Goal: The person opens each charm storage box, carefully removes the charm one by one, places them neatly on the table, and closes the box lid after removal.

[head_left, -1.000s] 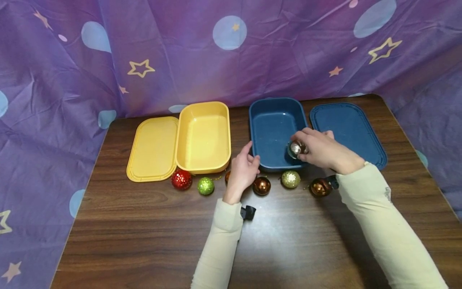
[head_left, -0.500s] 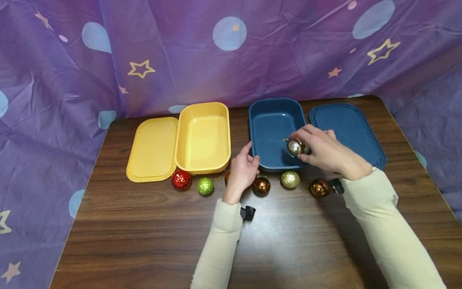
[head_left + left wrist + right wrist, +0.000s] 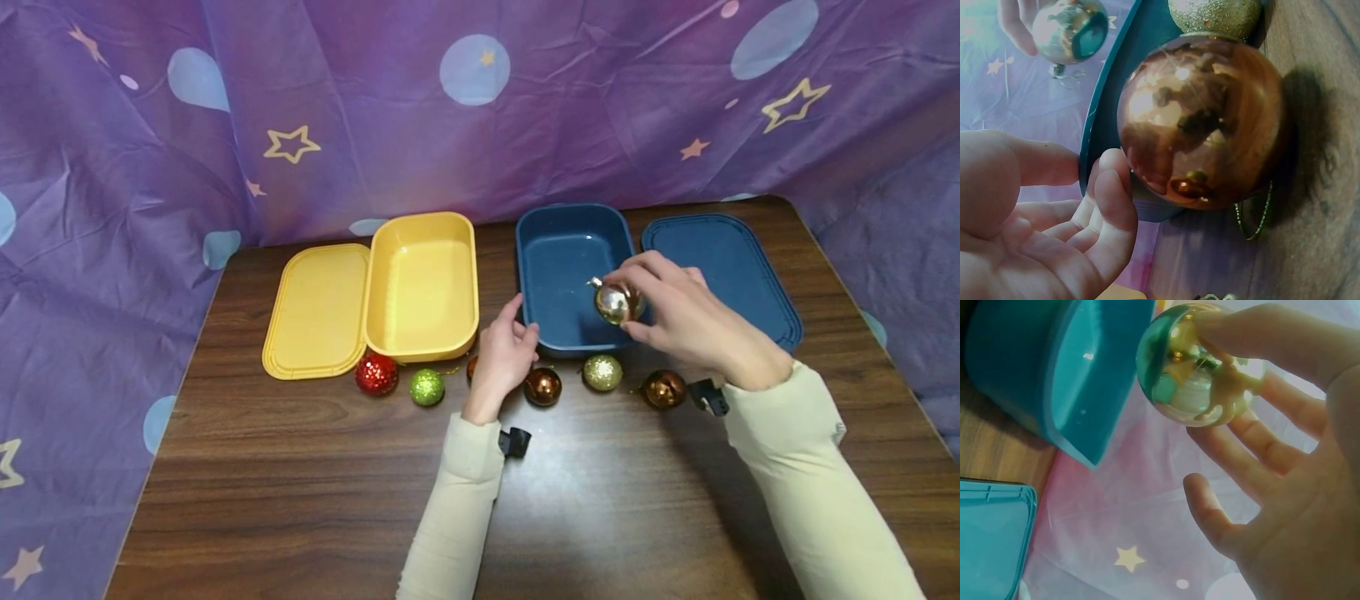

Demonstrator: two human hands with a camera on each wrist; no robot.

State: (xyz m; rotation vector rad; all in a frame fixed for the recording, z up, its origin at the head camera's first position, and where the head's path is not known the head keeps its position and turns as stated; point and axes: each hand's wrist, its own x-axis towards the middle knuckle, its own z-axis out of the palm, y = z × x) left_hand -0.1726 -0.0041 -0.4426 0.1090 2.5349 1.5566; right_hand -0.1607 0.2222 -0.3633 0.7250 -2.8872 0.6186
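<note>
My right hand [image 3: 686, 325] holds a shiny pale-gold Christmas ball [image 3: 617, 303] between thumb and fingers over the right side of the blue container [image 3: 555, 340]. In the right wrist view, the gold ball [image 3: 1175, 387] mirrors the container's blue. At the container's front left corner, my left hand [image 3: 507, 354] touches its outside with loosely bent fingers. Close beside it in the left wrist view is a copper ball [image 3: 1204, 119], with a glittery gold ball [image 3: 1216, 14] beyond. Part of another copper-coloured ball [image 3: 472, 367] is hidden behind my left hand.
Left of centre stand a yellow container [image 3: 422, 287] and its flat lid [image 3: 318, 312]. A blue lid [image 3: 731, 267] lies at right. Along the front are a red glitter ball [image 3: 377, 373], a green one [image 3: 427, 387] and a brown ball [image 3: 663, 389]. A purple curtain [image 3: 375, 108] hangs behind.
My right hand has drawn slightly right and up with the gold ball, so more of the ball and its cap show. My left hand stays at the blue container's corner.
</note>
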